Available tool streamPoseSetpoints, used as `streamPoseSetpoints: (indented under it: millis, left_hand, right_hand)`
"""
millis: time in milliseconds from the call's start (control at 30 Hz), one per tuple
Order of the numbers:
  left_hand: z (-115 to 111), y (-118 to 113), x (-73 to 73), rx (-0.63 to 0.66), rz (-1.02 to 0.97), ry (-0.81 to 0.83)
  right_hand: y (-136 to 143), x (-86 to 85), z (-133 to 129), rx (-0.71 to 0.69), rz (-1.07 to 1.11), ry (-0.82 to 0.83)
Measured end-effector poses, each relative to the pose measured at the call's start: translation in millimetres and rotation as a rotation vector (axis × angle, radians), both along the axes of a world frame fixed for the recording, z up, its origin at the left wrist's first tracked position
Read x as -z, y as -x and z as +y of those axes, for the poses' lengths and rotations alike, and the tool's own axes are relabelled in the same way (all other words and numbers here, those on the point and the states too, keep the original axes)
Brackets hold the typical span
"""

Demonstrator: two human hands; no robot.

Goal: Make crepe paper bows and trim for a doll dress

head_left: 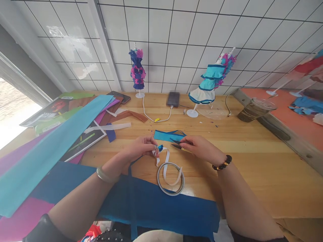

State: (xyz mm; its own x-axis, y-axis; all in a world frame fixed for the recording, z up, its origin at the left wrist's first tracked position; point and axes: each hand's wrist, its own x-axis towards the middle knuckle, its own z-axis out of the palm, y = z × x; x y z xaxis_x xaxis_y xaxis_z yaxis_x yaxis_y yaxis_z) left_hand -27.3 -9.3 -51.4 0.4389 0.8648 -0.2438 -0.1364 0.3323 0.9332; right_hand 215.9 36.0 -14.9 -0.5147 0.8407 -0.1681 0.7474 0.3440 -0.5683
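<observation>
Fingers (150,147) of the left hand (141,147) were pinched narrow on a small pleated bow in dark blue and turquoise (160,148), held at the middle of a pale wooden tabletop (257,174); whether it touched the wood could not be told. From beside the bow trailed a narrow, curling white strip (166,158), which ran down into a thin white ring-shaped roll (169,193) lying partly on a broad dark-blue sheet of thin material (161,205). Opposite, the right hand (199,147) had its fingers closed around a dark pointed tool (176,146), tip toward the bow but apart from it; the underside of that grip was hidden. Just beyond lay a flat turquoise strip with a dark-blue edge (164,135). Too hard a pinch could have flattened the bow's folds, and too slack a one could have let it drop; the white strip, if sticky, might have caught on itself because it curled so loosely, and the point, near both bow and turquoise strip, might have nicked either had the right hand slipped. Farther back, well apart from the hands, stood a small dress form in navy and magenta (137,72) and a leaning one in tiered turquoise and white (208,82)
</observation>
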Motion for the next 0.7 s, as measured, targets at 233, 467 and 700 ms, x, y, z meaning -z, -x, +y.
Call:
streamPoseSetpoints:
  millis: [233, 467, 700]
  left_hand:
    - [-1, -4, 2.2, -0.125, 0.053, -0.161]
    - [0, -6, -2.1, -0.245, 0.222, -0.259]
    - [-3, -7, -3.0, -0.223, 0.322, -0.335]
  right_hand:
    - [7, -13.4, -10, 0.119, 0.368, 0.111]
    - [17, -18.1, -20, -0.253, 0.326, 0.252]
    - [18, -15.2, -20, -0.284, 0.213, 0.166]
